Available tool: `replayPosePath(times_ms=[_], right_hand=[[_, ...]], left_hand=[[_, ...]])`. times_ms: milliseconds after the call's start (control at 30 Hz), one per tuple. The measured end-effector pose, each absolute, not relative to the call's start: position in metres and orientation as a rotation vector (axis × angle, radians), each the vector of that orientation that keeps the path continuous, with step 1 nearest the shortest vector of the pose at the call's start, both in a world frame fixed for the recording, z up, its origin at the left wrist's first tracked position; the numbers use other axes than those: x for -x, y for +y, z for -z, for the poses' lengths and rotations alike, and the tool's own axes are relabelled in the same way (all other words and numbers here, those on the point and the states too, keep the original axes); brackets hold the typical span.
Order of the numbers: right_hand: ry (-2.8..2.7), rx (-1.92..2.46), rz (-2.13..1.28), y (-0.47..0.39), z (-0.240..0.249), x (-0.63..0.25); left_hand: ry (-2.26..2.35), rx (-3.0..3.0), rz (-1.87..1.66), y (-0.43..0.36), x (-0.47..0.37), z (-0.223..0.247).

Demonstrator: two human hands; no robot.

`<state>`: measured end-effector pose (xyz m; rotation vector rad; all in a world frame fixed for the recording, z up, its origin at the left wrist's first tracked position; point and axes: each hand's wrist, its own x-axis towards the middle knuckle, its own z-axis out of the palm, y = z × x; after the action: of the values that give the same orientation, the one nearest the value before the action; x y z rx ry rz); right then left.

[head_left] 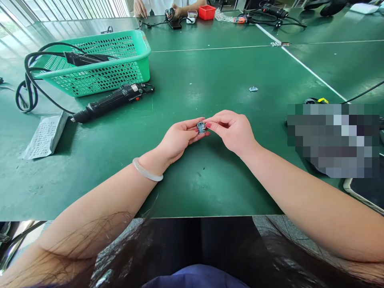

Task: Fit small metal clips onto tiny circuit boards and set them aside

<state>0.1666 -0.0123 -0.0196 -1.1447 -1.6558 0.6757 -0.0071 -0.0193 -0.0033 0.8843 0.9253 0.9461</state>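
Note:
A small grey-blue part that looks like a circuit board (pixel 201 127) sits in the fingers of my left hand (pixel 180 138), held above the green table. My right hand (pixel 232 130) meets it from the right, thumb and forefinger pinched at the part's edge. Whether anything tiny is between those right fingertips is too small to tell. A similar small piece (pixel 253 89) lies on the table beyond my right hand.
A green basket (pixel 111 78) with a corded black tool (pixel 85 59) stands at left. Before it lie a black electric screwdriver (pixel 117 100) and a written-on packet (pixel 46 134). A blurred-out object (pixel 333 140) is at right. Across the table, a person's hands (pixel 177 11) are near a red bin (pixel 207 12).

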Motion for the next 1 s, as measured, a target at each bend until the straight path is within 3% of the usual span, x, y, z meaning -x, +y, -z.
replayPosePath(times_ms=[1000], right_hand=[[-1.757, 1.159, -0.640, -0.0145, 0.0179, -0.1673]], left_hand=[[0.936, -0.911, -0.947, -0.0182, 0.0084, 0.0063]])
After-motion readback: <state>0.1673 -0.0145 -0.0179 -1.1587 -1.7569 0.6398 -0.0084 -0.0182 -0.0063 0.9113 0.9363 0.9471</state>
